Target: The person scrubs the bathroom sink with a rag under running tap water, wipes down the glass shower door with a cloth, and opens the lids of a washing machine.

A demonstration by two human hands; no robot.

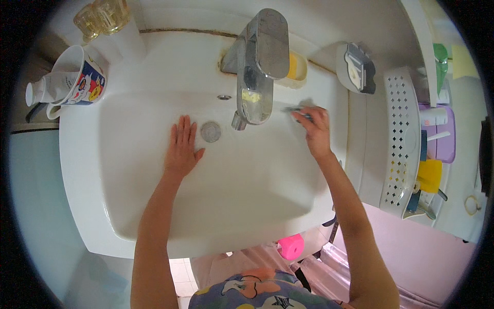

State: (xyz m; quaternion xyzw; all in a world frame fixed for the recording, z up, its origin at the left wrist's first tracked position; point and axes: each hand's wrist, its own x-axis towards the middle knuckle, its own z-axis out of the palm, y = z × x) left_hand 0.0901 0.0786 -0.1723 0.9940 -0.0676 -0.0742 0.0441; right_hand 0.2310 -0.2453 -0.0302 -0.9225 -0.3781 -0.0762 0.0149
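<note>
White sink (247, 206) fills the middle, round drain cover (211, 132) in its floor at 10 o'clock. Patterned mug (88, 85) at 10 o'clock, farther out, white bottle (49, 88) in it. Pale dish (302, 77) at 1 o'clock, beside the faucet (265, 51), yellow block (292, 66) inside. Grey holder (368, 69) at 2 o'clock, white piece (354, 74) inside. Perforated white basket (399, 139) at 3 o'clock, yellow item (430, 175) showing behind its wall.

Left hand (180, 152) at 9 o'clock: grip spread flat, palm down on the sink, fingers near together, thumb out, just beside the drain cover. Right hand (318, 131) at 2 o'clock: grip closed, thumb and fingers pinching a small grey object (294, 109) near the sink's back-right wall, right of the faucet. Object partly hidden and blurred; can't tell its kind.
</note>
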